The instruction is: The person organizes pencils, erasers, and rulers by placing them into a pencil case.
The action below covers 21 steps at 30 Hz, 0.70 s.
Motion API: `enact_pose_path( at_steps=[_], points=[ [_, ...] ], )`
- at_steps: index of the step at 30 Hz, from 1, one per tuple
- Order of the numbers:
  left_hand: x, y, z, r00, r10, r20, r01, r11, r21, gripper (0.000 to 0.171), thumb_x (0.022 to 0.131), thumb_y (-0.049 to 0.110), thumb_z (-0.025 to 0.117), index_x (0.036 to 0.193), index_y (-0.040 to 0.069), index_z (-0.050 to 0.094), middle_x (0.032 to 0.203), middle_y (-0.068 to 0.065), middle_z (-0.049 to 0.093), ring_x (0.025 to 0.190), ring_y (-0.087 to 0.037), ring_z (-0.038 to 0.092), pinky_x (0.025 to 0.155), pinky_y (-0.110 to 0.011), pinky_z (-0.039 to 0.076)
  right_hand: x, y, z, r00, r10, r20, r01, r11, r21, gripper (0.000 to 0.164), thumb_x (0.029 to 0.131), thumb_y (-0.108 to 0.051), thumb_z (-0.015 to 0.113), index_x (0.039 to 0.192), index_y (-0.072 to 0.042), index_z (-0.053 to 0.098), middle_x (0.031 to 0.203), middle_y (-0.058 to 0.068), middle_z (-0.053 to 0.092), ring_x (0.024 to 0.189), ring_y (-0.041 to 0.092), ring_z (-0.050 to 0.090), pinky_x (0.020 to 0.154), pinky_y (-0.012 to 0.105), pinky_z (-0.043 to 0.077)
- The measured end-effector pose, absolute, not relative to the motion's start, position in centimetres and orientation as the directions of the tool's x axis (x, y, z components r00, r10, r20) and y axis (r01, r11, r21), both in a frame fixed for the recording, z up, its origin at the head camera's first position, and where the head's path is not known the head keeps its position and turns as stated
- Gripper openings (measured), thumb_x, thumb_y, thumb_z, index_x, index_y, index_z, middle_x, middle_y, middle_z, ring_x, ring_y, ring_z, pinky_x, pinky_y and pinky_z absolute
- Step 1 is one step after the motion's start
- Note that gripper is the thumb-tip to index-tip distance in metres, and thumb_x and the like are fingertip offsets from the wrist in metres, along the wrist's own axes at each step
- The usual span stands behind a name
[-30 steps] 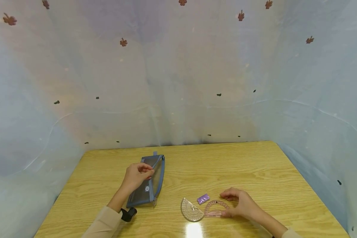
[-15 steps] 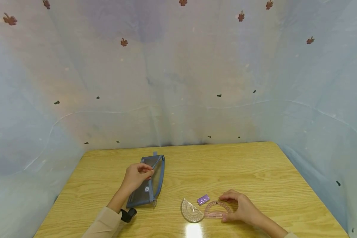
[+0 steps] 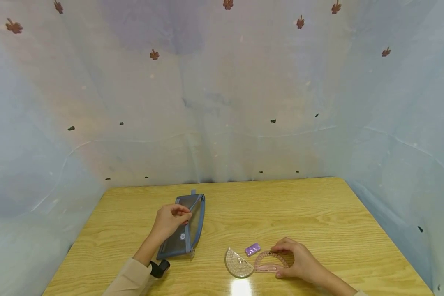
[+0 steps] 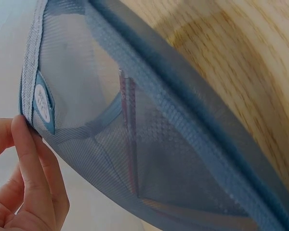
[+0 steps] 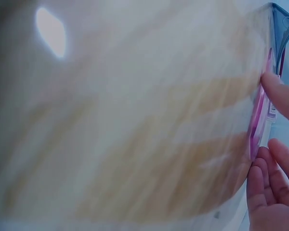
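Observation:
A blue-grey mesh pencil case [image 3: 174,242] lies on the left part of the table with its zipped mouth gaping. My left hand [image 3: 170,220] pinches one edge of that mouth between thumb and fingers; the left wrist view shows the mesh [image 4: 178,159] held taut near a small label [image 4: 42,103]. To the right, my right hand [image 3: 297,261] spans a pink protractor [image 3: 266,269], fingers on its curved rim and thumb at its straight edge. In the right wrist view the pink protractor [image 5: 259,113] appears edge-on between thumb and fingers.
A clear protractor [image 3: 238,264] lies just left of the pink one. Behind them is a small purple-wrapped block [image 3: 253,249], perhaps an eraser. The wooden table [image 3: 281,209] ends against a pale patterned curtain [image 3: 222,102]. A thin reddish strip [image 4: 130,130] shows through the mesh.
The right hand's thumb and fingers have shifted slightly, the fingers coming onto the pink protractor's curved rim. My left hand and the pencil case stay in place.

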<state>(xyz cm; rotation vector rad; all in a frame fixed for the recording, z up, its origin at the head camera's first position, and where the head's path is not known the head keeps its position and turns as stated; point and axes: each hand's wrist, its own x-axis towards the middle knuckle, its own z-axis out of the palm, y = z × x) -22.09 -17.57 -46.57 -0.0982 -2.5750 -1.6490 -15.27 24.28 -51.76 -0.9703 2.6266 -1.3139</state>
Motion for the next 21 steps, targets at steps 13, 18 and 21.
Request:
enact_pose_path(
  at_steps=[13,18,21],
  points=[
    [-22.01,-17.57,-46.41,-0.994,0.009,0.105,0.099,0.416,0.904,0.004,0.087,0.003,0.076,0.089,0.0,0.074,0.08,-0.01,0.071,0.068,-0.02,0.07,0.061,-0.028,0.06,-15.32,24.13,-51.89,-0.803,-0.552,0.223,-0.512,0.45,-0.732,0.053,0.074,-0.031,0.089,0.115,-0.005,0.069,0.11,0.0,0.064,0.098,0.016,0.062,0.088,0.029,0.056],
    [-22.05,-17.52,-46.43,-0.995,0.005,0.104,0.096,0.416,0.904,0.003,0.087,0.002,0.075,0.089,0.0,0.074,0.077,-0.007,0.069,0.067,-0.02,0.07,0.061,-0.028,0.06,-15.31,23.91,-51.76,-0.809,-0.55,0.207,-0.501,0.462,-0.732,0.053,0.074,-0.03,0.089,0.115,-0.003,0.069,0.109,0.001,0.063,0.098,0.016,0.062,0.087,0.03,0.056],
    [-22.11,-17.49,-46.47,-0.995,0.003,0.103,0.095,0.412,0.906,0.003,0.087,0.001,0.075,0.089,-0.001,0.074,0.077,-0.006,0.069,0.067,-0.02,0.07,0.062,-0.029,0.061,-15.32,23.79,-51.63,-0.812,-0.551,0.194,-0.491,0.464,-0.737,0.054,0.074,-0.03,0.088,0.115,-0.001,0.069,0.109,0.001,0.062,0.097,0.016,0.061,0.087,0.029,0.056]
  ],
)
